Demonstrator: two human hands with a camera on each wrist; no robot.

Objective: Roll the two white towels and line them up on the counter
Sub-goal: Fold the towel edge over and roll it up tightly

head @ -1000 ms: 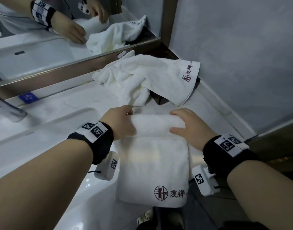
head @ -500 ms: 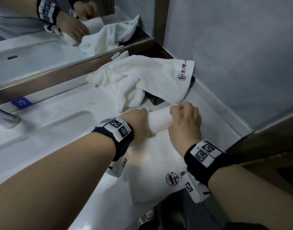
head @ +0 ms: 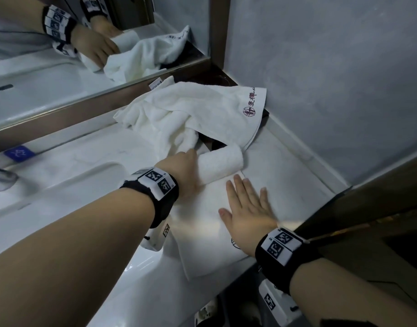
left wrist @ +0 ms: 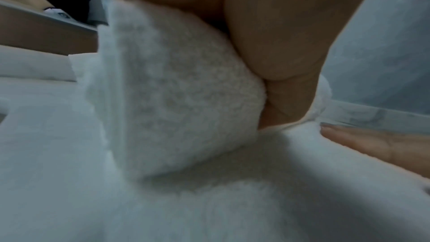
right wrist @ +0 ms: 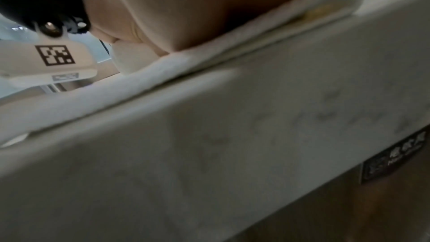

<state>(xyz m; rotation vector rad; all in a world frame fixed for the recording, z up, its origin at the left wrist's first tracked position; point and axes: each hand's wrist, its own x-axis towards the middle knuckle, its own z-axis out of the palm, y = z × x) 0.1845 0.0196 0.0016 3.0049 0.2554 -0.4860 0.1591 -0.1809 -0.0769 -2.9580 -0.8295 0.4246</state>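
Note:
A white towel lies on the counter (head: 285, 166), its far end wound into a roll (head: 220, 162) and its flat part (head: 202, 223) reaching the front edge. My left hand (head: 187, 169) grips the roll's left end; the left wrist view shows the roll's end (left wrist: 174, 98) against my curled fingers (left wrist: 279, 47). My right hand (head: 246, 206) lies flat with straight fingers on the unrolled part, just in front of the roll. The right wrist view shows the palm (right wrist: 174, 16) pressing the towel's edge (right wrist: 209, 60). The second white towel (head: 191, 114) lies crumpled by the mirror.
A sink basin (head: 61, 197) with a faucet (head: 2, 180) is at the left. The mirror (head: 61, 67) runs along the back and a grey wall (head: 332, 90) closes the right side. A dark object (head: 213, 142) sits partly under the crumpled towel.
The roll has grown and moved away from me. My right hand has let go of the roll and come back to lie flat on the unrolled part. The left hand still holds the roll.

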